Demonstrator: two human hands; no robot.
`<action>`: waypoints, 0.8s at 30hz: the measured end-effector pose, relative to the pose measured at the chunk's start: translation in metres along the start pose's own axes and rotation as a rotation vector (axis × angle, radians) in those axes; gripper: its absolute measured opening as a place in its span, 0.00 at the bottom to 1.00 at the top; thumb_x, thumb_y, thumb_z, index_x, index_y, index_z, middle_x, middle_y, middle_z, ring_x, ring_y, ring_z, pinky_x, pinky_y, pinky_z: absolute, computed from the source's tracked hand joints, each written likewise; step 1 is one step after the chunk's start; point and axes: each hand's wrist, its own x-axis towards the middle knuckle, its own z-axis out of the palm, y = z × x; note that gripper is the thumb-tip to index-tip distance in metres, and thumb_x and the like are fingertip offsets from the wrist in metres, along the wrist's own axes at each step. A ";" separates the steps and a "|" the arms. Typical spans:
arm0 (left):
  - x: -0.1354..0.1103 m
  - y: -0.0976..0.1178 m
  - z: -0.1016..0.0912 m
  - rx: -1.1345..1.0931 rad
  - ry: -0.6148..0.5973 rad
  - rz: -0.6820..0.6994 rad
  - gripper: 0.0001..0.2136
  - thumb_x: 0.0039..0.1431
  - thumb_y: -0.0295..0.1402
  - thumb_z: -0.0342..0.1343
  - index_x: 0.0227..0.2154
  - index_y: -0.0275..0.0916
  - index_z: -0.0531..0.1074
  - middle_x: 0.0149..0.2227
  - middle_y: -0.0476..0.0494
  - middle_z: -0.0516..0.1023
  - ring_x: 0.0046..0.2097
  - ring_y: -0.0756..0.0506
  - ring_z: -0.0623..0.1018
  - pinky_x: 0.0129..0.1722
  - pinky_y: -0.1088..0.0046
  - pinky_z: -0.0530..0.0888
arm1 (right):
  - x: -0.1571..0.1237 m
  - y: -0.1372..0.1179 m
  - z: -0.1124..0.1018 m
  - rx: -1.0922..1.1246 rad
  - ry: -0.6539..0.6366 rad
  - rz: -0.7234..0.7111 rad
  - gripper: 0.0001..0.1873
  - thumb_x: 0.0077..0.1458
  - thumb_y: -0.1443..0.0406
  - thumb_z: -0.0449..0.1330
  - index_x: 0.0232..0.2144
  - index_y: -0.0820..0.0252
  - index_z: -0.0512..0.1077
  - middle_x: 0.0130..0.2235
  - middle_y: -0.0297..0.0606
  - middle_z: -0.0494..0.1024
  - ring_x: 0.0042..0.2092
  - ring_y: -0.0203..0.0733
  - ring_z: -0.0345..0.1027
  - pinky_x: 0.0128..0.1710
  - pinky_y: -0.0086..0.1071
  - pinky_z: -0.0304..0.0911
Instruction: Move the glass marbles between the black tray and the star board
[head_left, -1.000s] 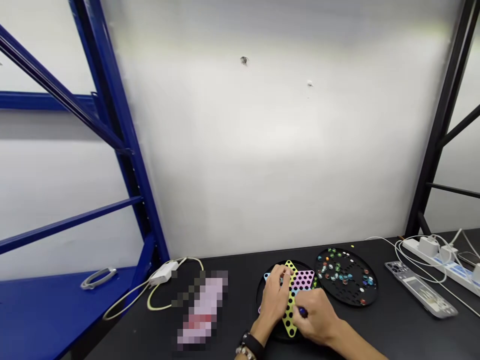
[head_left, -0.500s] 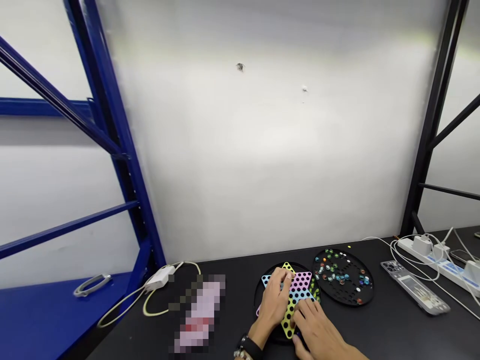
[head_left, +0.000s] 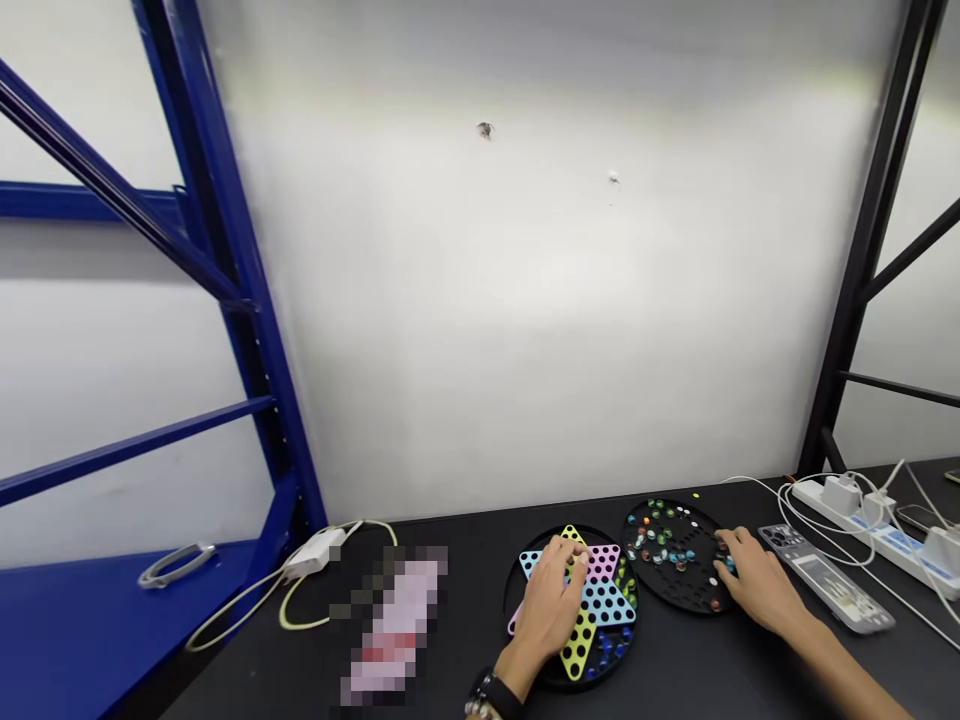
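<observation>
A Chinese checkers board (head_left: 576, 655) with a coloured star full of holes lies on the black table. Blue marbles (head_left: 609, 650) and green marbles (head_left: 627, 580) sit in its side pockets. My left hand (head_left: 553, 595) is over the upper part of the star, its fingers curled in with the thumb close to the fingertips; what they hold, if anything, is hidden. To the right is a round black tray (head_left: 675, 590) scattered with mixed marbles (head_left: 664, 545). At that tray's right edge my right hand (head_left: 754, 580) reaches in, thumb and forefinger apart beside several marbles.
A phone in a clear case (head_left: 829, 580) lies right of the tray. Beyond it is a white power strip (head_left: 877, 530) with tangled cables. A white adapter (head_left: 319, 552) and a blurred pinkish item (head_left: 397, 630) lie left. Behind the table rises a white wall (head_left: 540, 300).
My right hand has left the lower right of the star board and moved right to the marble tray, uncovering the blue marbles. My left hand stays at the board.
</observation>
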 end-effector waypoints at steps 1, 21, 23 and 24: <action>0.000 0.000 0.000 0.007 -0.005 0.000 0.17 0.69 0.44 0.38 0.38 0.44 0.70 0.42 0.44 0.74 0.45 0.42 0.74 0.48 0.63 0.71 | 0.001 0.010 0.004 0.011 -0.032 -0.032 0.17 0.58 0.62 0.48 0.45 0.57 0.71 0.45 0.46 0.75 0.46 0.52 0.70 0.43 0.42 0.62; -0.001 -0.001 0.000 -0.019 -0.020 0.004 0.17 0.70 0.45 0.38 0.38 0.44 0.69 0.42 0.45 0.73 0.45 0.43 0.73 0.48 0.64 0.70 | 0.031 -0.023 -0.004 0.511 -0.228 0.057 0.15 0.55 0.52 0.54 0.34 0.54 0.71 0.25 0.31 0.71 0.30 0.41 0.67 0.29 0.31 0.57; -0.001 -0.001 -0.001 -0.009 -0.021 0.007 0.17 0.70 0.44 0.38 0.37 0.44 0.69 0.42 0.45 0.73 0.45 0.43 0.73 0.48 0.64 0.70 | 0.027 -0.026 0.003 0.312 -0.278 -0.068 0.15 0.59 0.52 0.51 0.40 0.51 0.71 0.32 0.34 0.76 0.36 0.44 0.70 0.34 0.32 0.60; -0.001 -0.001 -0.001 -0.004 -0.021 0.008 0.17 0.70 0.44 0.38 0.37 0.44 0.69 0.42 0.45 0.73 0.45 0.43 0.73 0.48 0.64 0.70 | 0.025 -0.027 0.005 0.237 -0.296 -0.115 0.16 0.61 0.52 0.49 0.42 0.51 0.70 0.36 0.36 0.77 0.38 0.45 0.72 0.36 0.33 0.60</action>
